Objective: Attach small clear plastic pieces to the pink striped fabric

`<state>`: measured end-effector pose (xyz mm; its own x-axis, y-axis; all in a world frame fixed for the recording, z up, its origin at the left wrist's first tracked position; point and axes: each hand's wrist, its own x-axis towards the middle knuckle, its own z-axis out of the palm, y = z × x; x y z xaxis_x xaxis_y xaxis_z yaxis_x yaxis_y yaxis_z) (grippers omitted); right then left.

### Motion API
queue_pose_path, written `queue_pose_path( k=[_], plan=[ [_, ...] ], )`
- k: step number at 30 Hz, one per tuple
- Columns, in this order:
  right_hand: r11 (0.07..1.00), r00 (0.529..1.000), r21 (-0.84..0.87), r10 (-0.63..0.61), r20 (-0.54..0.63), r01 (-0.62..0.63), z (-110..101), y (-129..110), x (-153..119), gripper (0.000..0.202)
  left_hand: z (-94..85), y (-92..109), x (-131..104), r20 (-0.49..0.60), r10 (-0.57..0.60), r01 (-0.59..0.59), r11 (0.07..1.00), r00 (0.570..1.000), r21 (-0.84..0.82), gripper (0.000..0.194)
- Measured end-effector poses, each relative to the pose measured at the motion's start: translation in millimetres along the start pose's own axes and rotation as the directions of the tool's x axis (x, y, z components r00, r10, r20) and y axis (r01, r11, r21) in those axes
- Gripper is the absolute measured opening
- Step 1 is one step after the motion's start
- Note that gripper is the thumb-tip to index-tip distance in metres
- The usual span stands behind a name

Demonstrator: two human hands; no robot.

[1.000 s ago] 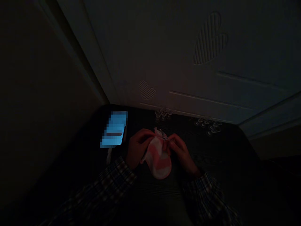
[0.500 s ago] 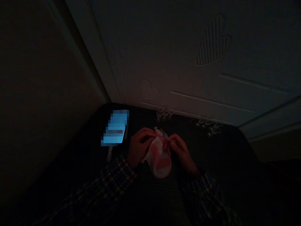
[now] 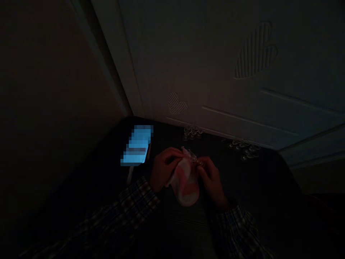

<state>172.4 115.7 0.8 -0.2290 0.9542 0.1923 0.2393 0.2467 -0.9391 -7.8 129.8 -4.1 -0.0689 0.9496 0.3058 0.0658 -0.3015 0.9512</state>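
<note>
– Toward 6 o'clock in view: pink-white cloth [image 3: 186,190], over dark table [image 3: 188,225]. Grips?
– Left hand [image 3: 163,167], at cloth's 10 o'clock, closed on its top edge. Right hand [image 3: 211,176], near 3, pinches clear bit [image 3: 191,155] by that edge; whether cloth's caught too, can't tell, too dark.
– Doing it well?
– I'd say: left pinch snug, edge taut, right fingertips making small moves, no yanking; thin stuff probably slips or bunches.
– Around?
– Phone [image 3: 137,145] at cloth's 10; clear pieces [image 3: 192,132] at 12, more at 2.
</note>
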Motion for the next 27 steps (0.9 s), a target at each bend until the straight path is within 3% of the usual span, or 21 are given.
queue_pose_path(
  k=[11,20,27],
  plan=[
    [0.982,0.997,-0.176,-0.075,-0.022,0.070,1,-6,1,0.011,2.9,4,-2,0.017,-0.147,0.147,0.985,0.989,-0.085,0.011],
    [0.995,0.998,-0.096,-0.025,0.053,0.030,1,-3,-1,0.014,0.3,2,0,0.003,-0.035,0.035,0.999,0.999,-0.004,0.009],
    [0.999,0.997,0.032,0.035,0.069,-0.037,0,2,1,0.028,1.0,-6,0,0.058,-0.075,0.075,0.997,0.995,0.002,0.011]
  ],
)
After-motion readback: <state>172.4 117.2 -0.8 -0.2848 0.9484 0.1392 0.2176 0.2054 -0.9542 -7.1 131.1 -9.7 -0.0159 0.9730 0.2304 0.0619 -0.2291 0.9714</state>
